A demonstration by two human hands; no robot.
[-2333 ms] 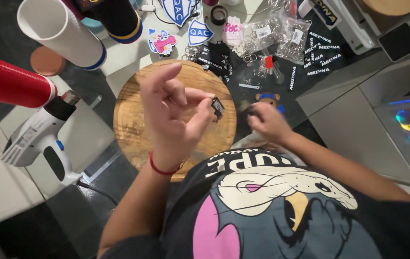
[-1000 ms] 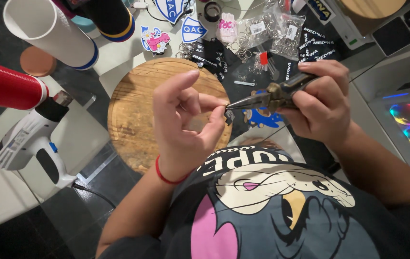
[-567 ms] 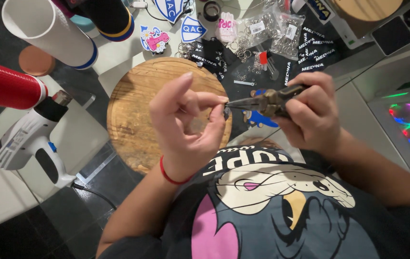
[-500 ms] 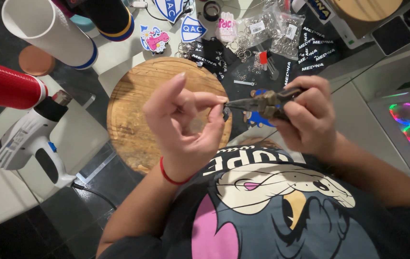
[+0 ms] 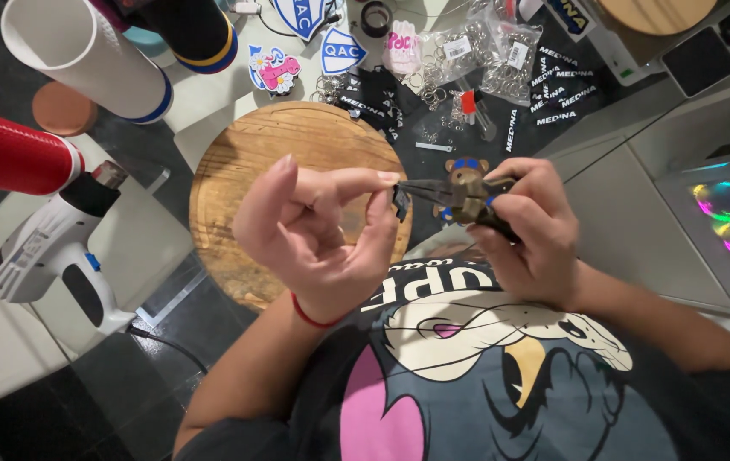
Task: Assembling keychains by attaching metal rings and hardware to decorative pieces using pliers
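Left hand [image 5: 314, 230] pinches a small dark piece [image 5: 400, 201] above the round wooden board [image 5: 254, 162], right hand [image 5: 523, 226] closed around pliers [image 5: 454, 196] biting it; apparently light, stiff, best held by its edges

Round wooden board [image 5: 296, 145] beneath left hand [image 5: 318, 235], heat gun [image 5: 49, 248] to its left, pliers [image 5: 454, 196] right.

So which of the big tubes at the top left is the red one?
The red tube is the lowest of the three, at the left edge just above the heat gun. The white tube and dark tube lie higher.
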